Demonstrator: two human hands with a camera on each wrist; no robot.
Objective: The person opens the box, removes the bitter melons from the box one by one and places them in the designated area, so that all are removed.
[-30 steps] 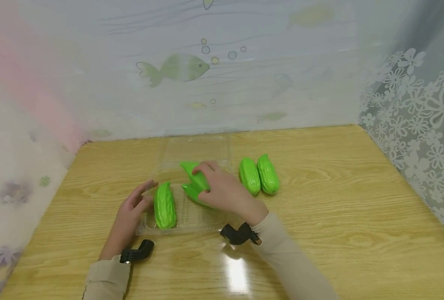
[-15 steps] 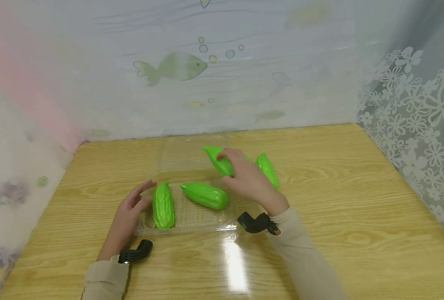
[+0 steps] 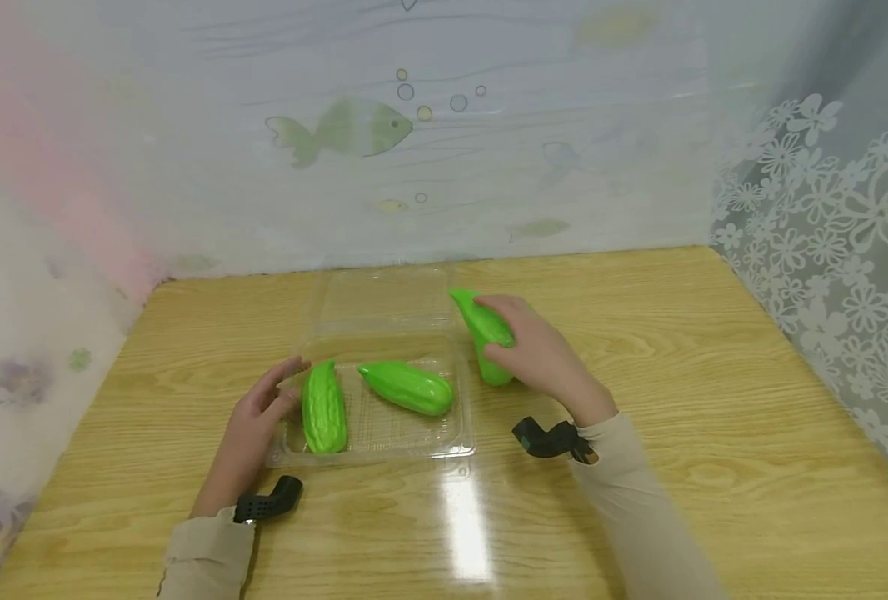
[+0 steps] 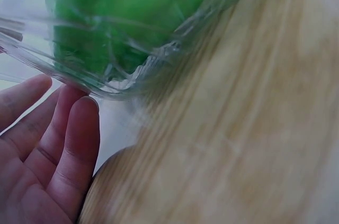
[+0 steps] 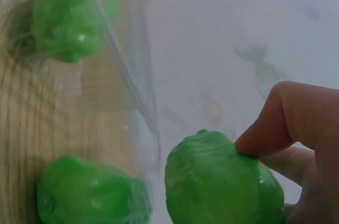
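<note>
My right hand [image 3: 537, 354] grips a green plastic bitter melon [image 3: 481, 323] by its side, just right of the clear plastic box [image 3: 465, 425]. In the right wrist view, thumb and fingers pinch that bitter melon [image 5: 222, 181], while another one [image 5: 90, 195] lies below it on the wood. Inside the box, a ridged bitter melon [image 3: 324, 408] lies lengthwise at the left, and a smoother one [image 3: 408, 387] lies slantwise at the right. My left hand [image 3: 256, 425] rests its fingertips against the box's left wall, fingers loosely extended. My right hand hides whatever lies behind it.
The box's hinged lid [image 3: 384, 300] lies folded back toward the wall. A wooden table [image 3: 676, 375] carries everything. A printed curtain [image 3: 489, 167] stands along the back edge, and a flowered one [image 3: 826, 208] hangs at the right.
My right hand has lifted a bitter melon out of the box and carried it right, over the ones on the table. The left hand stays at the box's side.
</note>
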